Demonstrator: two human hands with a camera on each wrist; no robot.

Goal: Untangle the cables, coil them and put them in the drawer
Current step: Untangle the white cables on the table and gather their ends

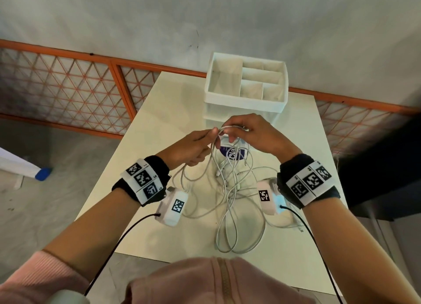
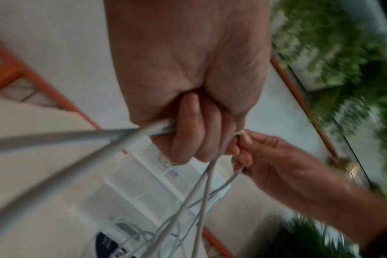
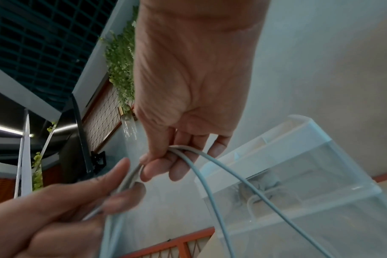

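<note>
A tangle of white cables (image 1: 232,189) lies on the white table (image 1: 173,103), with loops lifted up to both hands. My left hand (image 1: 193,147) grips strands of cable (image 2: 144,134) in curled fingers. My right hand (image 1: 248,135) pinches the cable (image 3: 183,151) between thumb and fingers, close to the left hand (image 3: 82,200). A short span of cable (image 1: 230,128) runs between the two hands. Behind them stands the white drawer unit (image 1: 246,98) with a divided tray on top; its translucent side (image 3: 309,183) shows in the right wrist view.
A dark blue and white round object (image 1: 232,154) lies under the cables in front of the drawer unit. An orange lattice railing (image 1: 68,87) runs behind the table. A blue object (image 1: 43,173) lies on the floor at left.
</note>
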